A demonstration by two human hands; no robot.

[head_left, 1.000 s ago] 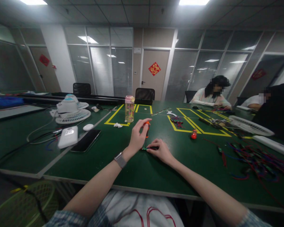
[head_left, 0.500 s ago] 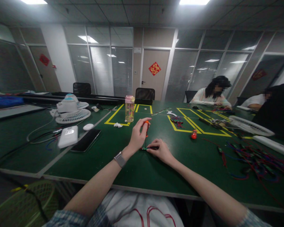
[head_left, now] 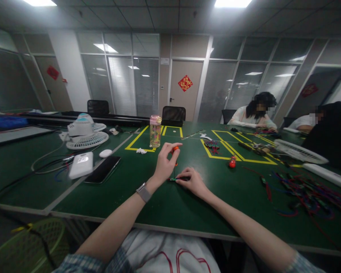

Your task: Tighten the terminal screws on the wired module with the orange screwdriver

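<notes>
My left hand [head_left: 165, 162] is closed around the orange handle of a screwdriver [head_left: 175, 151], which stands upright with its thin shaft pointing down. The shaft's tip meets a small green circuit board [head_left: 172, 179] lying on the green table [head_left: 147, 208]; whether it sits in a screw is too small to tell. My right hand [head_left: 193, 182] rests on the table and pinches the board's right end between thumb and fingers. Something dark shows under those right fingers, partly hidden.
A drink bottle [head_left: 155, 132] and crumpled tissue [head_left: 141, 151] stand beyond my left hand. Leftward lie a phone [head_left: 103, 169], a white power bank [head_left: 81, 165] and a fan [head_left: 86, 139]. Rightward are a red-orange object [head_left: 232, 162] and a heap of wired boards [head_left: 309, 193]. Two people sit at right.
My left fingers have shifted slightly on the screwdriver handle, the index finger and thumb loosening a little apart at its top. My right hand and the board stay in place.
</notes>
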